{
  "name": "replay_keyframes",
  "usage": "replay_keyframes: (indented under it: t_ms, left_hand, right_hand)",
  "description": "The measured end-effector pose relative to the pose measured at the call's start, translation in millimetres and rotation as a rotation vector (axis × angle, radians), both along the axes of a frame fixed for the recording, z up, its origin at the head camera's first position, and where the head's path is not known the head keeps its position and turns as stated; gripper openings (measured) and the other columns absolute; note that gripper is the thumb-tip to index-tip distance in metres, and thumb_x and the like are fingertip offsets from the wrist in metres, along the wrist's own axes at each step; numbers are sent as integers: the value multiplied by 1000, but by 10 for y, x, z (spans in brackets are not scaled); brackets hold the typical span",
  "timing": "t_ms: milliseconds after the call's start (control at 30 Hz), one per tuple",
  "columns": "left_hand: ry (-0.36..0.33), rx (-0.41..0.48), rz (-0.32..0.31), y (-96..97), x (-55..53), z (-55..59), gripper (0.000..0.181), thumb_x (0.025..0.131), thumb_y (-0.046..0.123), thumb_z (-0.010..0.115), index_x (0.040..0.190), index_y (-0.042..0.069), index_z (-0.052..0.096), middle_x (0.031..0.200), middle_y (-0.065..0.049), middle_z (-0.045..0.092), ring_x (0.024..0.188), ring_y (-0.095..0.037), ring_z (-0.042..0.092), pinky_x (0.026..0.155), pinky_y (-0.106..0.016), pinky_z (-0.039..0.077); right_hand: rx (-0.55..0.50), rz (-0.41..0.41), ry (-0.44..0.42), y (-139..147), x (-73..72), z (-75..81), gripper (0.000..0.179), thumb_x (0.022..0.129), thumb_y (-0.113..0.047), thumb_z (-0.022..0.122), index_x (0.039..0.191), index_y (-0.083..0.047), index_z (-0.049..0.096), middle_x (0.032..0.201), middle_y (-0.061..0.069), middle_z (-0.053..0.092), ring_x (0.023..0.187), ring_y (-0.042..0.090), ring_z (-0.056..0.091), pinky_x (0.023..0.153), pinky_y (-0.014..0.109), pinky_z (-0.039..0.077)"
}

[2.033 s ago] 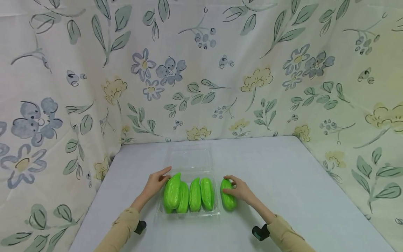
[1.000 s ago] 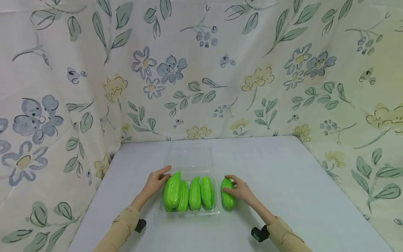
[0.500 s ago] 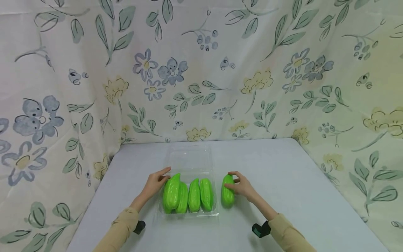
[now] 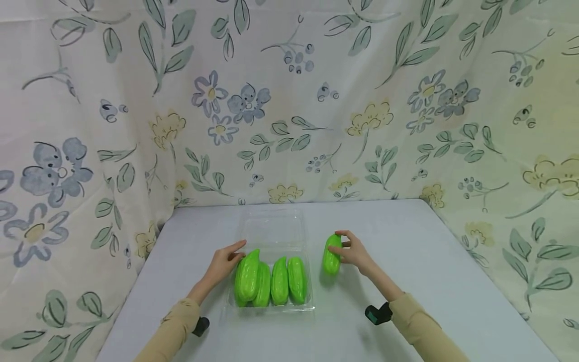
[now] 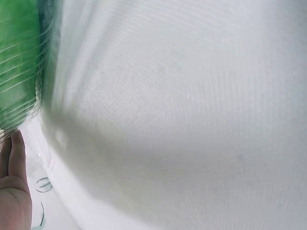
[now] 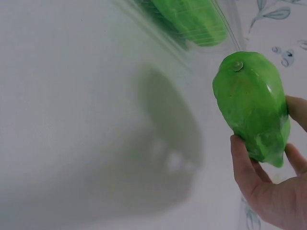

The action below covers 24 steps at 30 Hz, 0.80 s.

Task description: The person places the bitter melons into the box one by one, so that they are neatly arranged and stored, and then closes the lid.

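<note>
My right hand (image 4: 357, 254) holds a glossy green gourd-like vegetable (image 4: 332, 255), ridged and tapering to a point, up off the table. The right wrist view shows fingers and thumb around the vegetable (image 6: 252, 103), its stem nub facing the camera and its shadow on the tabletop. Several similar green vegetables (image 4: 280, 281) lie in a clear plastic clamshell box (image 4: 294, 308), some stacked at its left side. My left hand (image 4: 221, 264) rests at the box's left edge. In the left wrist view, that hand's fingers (image 5: 17, 155) look fairly straight, touching the ribbed wall.
The box's clear lid (image 4: 271, 226) lies folded back behind it on the white table (image 4: 384, 241). A floral curtain (image 4: 289, 100) hangs behind and along the sides. Black wrist cameras (image 4: 379, 314) sit under both forearms.
My right hand has taken the green vegetable off the table beside the box and raised it, moving away from me and slightly right. The left hand and box have stayed in place.
</note>
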<state>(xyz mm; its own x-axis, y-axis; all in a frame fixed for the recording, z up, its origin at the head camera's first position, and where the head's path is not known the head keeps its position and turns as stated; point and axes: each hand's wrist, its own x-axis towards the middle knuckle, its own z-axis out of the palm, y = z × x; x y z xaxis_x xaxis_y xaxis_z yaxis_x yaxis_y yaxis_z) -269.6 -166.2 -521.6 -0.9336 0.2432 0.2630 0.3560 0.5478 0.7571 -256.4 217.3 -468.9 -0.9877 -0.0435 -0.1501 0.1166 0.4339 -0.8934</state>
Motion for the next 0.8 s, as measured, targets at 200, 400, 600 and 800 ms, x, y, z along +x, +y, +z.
replay_keyframes:
  t_ms: [200, 400, 600, 800]
  left_hand:
    - [9, 2, -8, -1, 2, 10, 41, 91, 1, 59, 131, -1, 54, 134, -18, 54, 103, -31, 66, 82, -35, 55]
    - [13, -3, 1, -7, 0, 0, 41, 90, 1, 60, 131, -1, 55, 133, -18, 55, 102, -31, 67, 80, -34, 56]
    - [10, -13, 3, -2, -6, -12, 41, 90, 1, 60, 131, 0, 54, 134, -18, 55, 101, -30, 67, 80, -33, 56]
    - [-4, -9, -5, 3, 0, -4, 41, 91, 1, 59, 132, 0, 54, 135, -18, 53, 105, -31, 66, 83, -35, 55]
  right_hand:
    - [-34, -3, 18, 34, -40, 51, 60, 89, -20, 66, 139, -4, 39, 127, 30, 47, 108, 36, 58, 78, 38, 57]
    - [-102, 14, 28, -2, -46, 95, 62, 90, -19, 66, 142, -4, 36, 129, 29, 44, 112, 36, 54, 79, 36, 57]
    - [-128, 33, 40, -90, 1, 142, 61, 90, -21, 66, 142, -6, 36, 131, 28, 44, 116, 37, 52, 81, 37, 57]
    - [-136, 51, 62, -207, 55, 191, 60, 90, -23, 66, 141, -9, 38, 129, 26, 47, 114, 35, 54, 80, 38, 57]
